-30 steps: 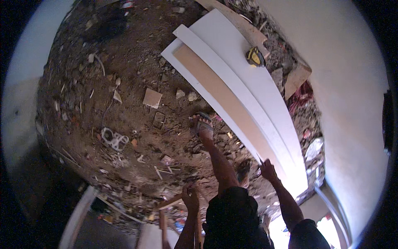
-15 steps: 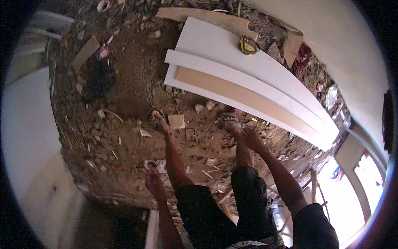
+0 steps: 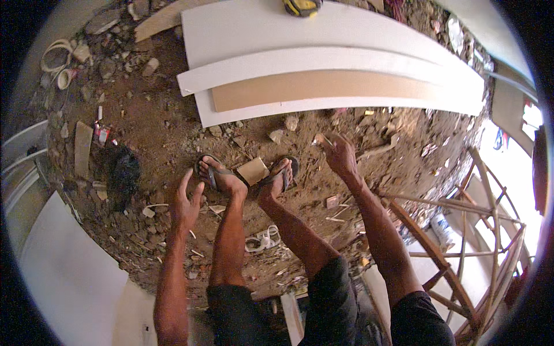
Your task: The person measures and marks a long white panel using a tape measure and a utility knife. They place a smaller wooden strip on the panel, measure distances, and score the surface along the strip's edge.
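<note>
My left hand (image 3: 186,203) hangs over the dirt beside my left foot, its fingers apart with nothing in them. My right hand (image 3: 341,157) is out ahead of my right foot, below the near edge of a large white board (image 3: 219,34). Its fingers are closed round a small, light-tipped object (image 3: 321,140) too small to make out. On the board lie a long white strip (image 3: 259,61) and, nearer me, a brown strip (image 3: 311,86). A yellow and black tape measure (image 3: 302,6) rests on the board, cut off by the upper edge of the picture.
Stones and scraps cover the dirt floor (image 3: 161,86). A small brown block (image 3: 253,171) lies between my sandalled feet. To the right stands a wooden pole frame (image 3: 453,277). A black plastic bag (image 3: 124,173) is at the left, and a white looped strap (image 3: 262,239) lies behind my feet.
The view has shifted, so the boards appear higher. My feet have come closer together. My right hand has left my right leg and reached forward; my left hand has moved forward with its fingers spread.
</note>
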{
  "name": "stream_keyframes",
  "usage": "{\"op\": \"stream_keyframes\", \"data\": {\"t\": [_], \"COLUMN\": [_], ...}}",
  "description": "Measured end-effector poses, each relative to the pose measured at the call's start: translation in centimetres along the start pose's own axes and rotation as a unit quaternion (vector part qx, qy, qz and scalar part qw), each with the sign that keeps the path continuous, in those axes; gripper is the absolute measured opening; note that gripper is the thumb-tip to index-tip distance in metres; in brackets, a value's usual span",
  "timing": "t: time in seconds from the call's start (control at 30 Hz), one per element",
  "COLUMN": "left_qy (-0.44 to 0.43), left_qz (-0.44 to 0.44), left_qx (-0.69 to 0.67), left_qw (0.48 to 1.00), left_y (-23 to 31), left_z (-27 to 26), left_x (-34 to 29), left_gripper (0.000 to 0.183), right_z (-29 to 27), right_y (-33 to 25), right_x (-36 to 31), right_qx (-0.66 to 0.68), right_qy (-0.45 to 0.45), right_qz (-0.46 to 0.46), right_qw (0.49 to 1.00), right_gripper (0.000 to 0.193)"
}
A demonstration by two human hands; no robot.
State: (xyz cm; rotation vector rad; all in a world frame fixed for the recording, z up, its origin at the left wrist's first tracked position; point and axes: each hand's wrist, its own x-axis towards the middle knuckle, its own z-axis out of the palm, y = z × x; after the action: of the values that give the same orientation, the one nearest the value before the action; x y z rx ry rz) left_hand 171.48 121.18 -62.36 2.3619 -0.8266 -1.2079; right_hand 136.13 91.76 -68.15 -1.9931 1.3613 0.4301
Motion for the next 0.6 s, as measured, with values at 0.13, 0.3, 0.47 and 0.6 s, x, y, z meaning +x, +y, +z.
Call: {"op": "stream_keyframes", "data": {"t": [0.13,0.3,0.47,0.6], "left_qy": [-0.013,-0.016,0.023,0.065], "left_qz": [0.176,0.295,0.327,0.319], "left_qx": [0.142,0.338,0.398,0.432], "left_qw": [0.974,0.893,0.857,0.841], "left_y": [-0.4,1.0,0.8,-1.7], "left_z": [2.1,6.0,9.3,10.7], "left_x": [9.1,18.4,23.2,24.0], "left_gripper": [0.066,0.084,0.089,0.089], "right_z": [2.2,2.6,1.1,0.8], "right_y": [-0.9,4.0,6.6,7.8], "right_x": [6.4,14.3,17.7,18.2], "right_qx": [-0.08,-0.144,-0.115,-0.103], "right_qy": [0.044,0.118,0.131,0.153], "right_qz": [-0.045,-0.162,-0.213,-0.229], "right_qw": [0.995,0.969,0.962,0.956], "right_gripper": [0.04,0.064,0.071,0.083]}}
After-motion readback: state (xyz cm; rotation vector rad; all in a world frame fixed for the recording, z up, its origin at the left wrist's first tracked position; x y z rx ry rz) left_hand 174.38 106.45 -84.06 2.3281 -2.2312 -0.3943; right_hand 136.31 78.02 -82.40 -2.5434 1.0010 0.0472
